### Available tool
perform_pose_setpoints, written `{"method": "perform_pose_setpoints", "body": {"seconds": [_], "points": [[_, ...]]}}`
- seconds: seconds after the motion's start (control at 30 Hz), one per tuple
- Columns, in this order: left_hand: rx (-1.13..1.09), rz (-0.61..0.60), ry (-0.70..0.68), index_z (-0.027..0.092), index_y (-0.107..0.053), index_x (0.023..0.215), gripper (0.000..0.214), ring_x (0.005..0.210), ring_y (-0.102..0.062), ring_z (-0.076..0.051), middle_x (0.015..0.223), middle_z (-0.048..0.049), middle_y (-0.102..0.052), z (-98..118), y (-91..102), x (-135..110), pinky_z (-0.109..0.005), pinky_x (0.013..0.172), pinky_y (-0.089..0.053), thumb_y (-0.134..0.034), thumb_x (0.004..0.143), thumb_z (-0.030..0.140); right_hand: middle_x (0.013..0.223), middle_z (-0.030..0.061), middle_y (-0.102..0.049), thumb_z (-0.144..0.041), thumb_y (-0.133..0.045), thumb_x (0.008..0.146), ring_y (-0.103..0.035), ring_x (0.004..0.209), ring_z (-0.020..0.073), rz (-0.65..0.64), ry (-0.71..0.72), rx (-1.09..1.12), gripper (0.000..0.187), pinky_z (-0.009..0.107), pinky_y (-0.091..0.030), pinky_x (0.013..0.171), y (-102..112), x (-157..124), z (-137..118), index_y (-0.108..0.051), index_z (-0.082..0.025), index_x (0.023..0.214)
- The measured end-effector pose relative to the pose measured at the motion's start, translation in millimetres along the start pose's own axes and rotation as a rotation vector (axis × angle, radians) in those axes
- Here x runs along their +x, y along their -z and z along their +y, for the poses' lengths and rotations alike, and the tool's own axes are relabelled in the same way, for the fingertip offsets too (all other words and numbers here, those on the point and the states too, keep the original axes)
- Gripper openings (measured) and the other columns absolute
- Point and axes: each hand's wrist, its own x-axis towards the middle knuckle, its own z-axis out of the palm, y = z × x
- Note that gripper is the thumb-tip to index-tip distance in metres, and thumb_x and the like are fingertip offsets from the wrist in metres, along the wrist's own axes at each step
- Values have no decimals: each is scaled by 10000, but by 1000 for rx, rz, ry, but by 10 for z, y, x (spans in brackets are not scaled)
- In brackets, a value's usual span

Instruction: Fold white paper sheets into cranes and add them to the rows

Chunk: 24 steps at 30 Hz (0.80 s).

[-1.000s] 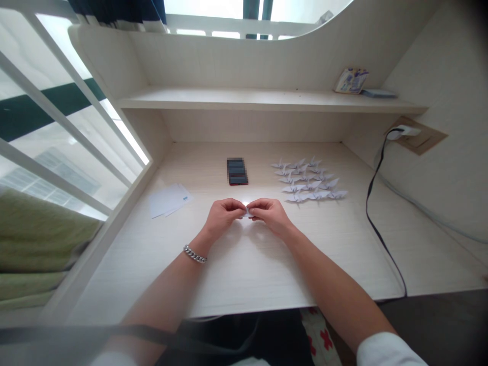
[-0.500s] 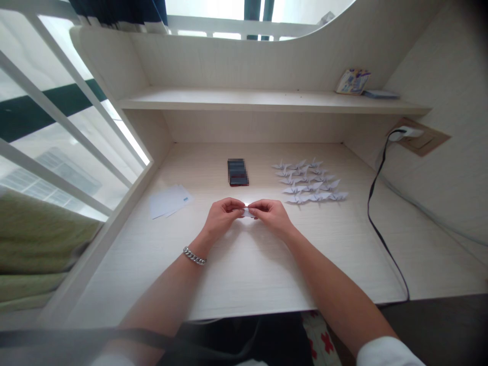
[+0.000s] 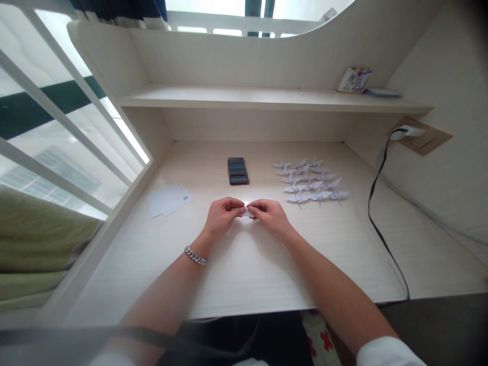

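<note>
A small folded piece of white paper is pinched between my two hands at the middle of the desk, mostly covered by my fingers. My left hand, with a chain bracelet on its wrist, grips the paper's left side between thumb and fingers. Its right side is held the same way by my right hand. Several white paper cranes stand in rows to the right, beyond my right hand. Flat white paper sheets lie to the left, apart from my left hand.
A dark, pixelated rectangular object lies behind my hands. A black cable runs from the wall socket down the desk's right side. On the shelf above stands a small colourful box. White rails border the left.
My fingertips have drawn slightly closer together over the folded paper, and less of it shows. The cranes, sheets and dark object stay where they were.
</note>
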Motion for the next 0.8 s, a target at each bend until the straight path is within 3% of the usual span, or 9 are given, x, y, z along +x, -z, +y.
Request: {"method": "perform_pose_setpoints", "body": {"seconds": [0.17,0.3,0.63,0.8], "points": [[-14,30,-40,129,-662,759,215,674,-622,-155,741,-53,-678,-9,-15,2,-284,645,-502,-729,606,264,682,24,-642,-400,-640,691,-584,597,129,23,-56,152,266,264,-511,569,-56,27,40,-664,-149,776],[12,77,-65,133,-660,769,228,699,-626,-159,765,-58,-682,-19,-3,10,-290,670,-498,-732,599,267,773,27,-650,-424,-633,695,-598,690,142,11,-39,189,304,277,-532,615,-2,53,74,-661,-163,847],[64,78,-83,135,-648,767,222,696,-625,-158,761,-55,-676,-10,-23,2,-288,668,-503,-726,619,282,771,37,-679,-334,-598,759,-627,704,166,16,74,-176,179,284,-488,667,53,-1,30,-678,-194,837],[43,44,-78,138,-644,762,215,702,-634,-162,777,-62,-686,-6,-32,-11,-291,675,-507,-726,620,276,737,29,-665,-335,-567,780,-633,638,155,-16,19,-137,182,258,-486,609,46,-5,37,-672,-185,785]]}}
